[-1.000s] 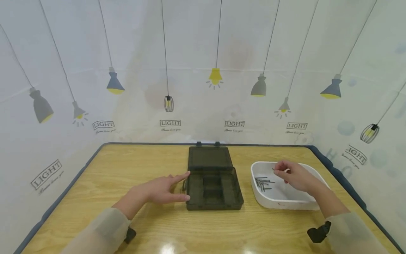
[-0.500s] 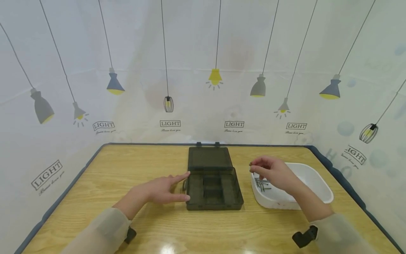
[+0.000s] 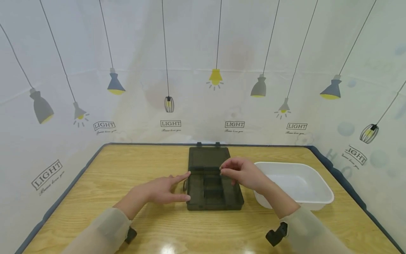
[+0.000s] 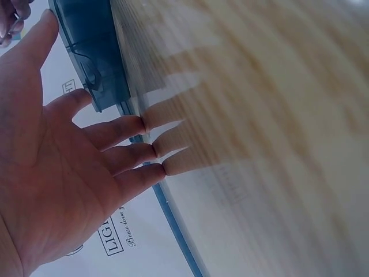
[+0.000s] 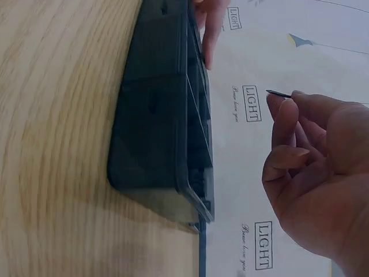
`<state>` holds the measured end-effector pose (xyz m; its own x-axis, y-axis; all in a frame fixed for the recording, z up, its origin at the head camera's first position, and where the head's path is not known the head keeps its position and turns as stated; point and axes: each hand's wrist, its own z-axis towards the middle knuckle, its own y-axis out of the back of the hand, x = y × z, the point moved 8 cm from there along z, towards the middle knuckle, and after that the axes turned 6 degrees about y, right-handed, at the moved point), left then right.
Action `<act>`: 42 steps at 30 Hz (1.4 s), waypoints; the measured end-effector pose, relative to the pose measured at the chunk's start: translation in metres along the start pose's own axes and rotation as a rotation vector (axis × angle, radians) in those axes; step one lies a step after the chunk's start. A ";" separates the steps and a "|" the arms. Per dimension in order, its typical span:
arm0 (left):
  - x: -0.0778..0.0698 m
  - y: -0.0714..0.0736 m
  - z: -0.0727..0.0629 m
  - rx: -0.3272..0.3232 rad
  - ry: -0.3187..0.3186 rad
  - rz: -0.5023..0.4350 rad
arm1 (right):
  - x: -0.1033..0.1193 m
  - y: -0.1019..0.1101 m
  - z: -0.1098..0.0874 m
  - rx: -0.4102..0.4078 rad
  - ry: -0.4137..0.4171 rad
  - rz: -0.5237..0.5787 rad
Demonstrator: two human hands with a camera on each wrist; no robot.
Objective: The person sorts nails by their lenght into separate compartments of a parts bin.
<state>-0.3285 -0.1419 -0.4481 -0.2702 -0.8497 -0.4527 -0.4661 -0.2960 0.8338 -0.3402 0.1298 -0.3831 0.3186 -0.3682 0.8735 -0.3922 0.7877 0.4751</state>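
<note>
A dark see-through compartment box [image 3: 234,194] lies on the table in the head view, its lid [image 3: 209,157] folded back away from me. My left hand [image 3: 160,191] touches the box's left side with forefinger and thumb extended; in the left wrist view its other fingertips meet the tabletop. Over the box's right rear part, my right hand [image 3: 247,175] pinches a thin pointed nail [image 5: 278,93] between thumb and fingers. The right wrist view shows only the nail's tip sticking out, held above the box's dividers.
A white tray [image 3: 326,201] stands right of the box, its left part hidden behind my right hand and forearm. Behind the wooden table [image 3: 142,158] rises a pale curtain [image 3: 136,106] printed with hanging lamps.
My right hand has carried the nail leftward from above the white tray to above the box. Several nails in the tray are now hidden behind it. The left hand has stayed put.
</note>
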 end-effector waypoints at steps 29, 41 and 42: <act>-0.004 -0.001 -0.003 -0.010 -0.013 -0.003 | -0.013 -0.069 0.025 0.061 -0.091 -0.038; -0.006 0.002 -0.004 -0.019 -0.023 0.005 | -0.008 -0.014 0.003 0.038 -0.039 -0.030; -0.006 0.002 -0.004 -0.021 -0.028 0.006 | -0.009 -0.005 -0.001 0.031 -0.042 -0.030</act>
<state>-0.3244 -0.1392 -0.4421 -0.2964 -0.8394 -0.4555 -0.4468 -0.2997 0.8430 -0.3407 0.1298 -0.3933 0.2945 -0.4119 0.8623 -0.4098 0.7607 0.5033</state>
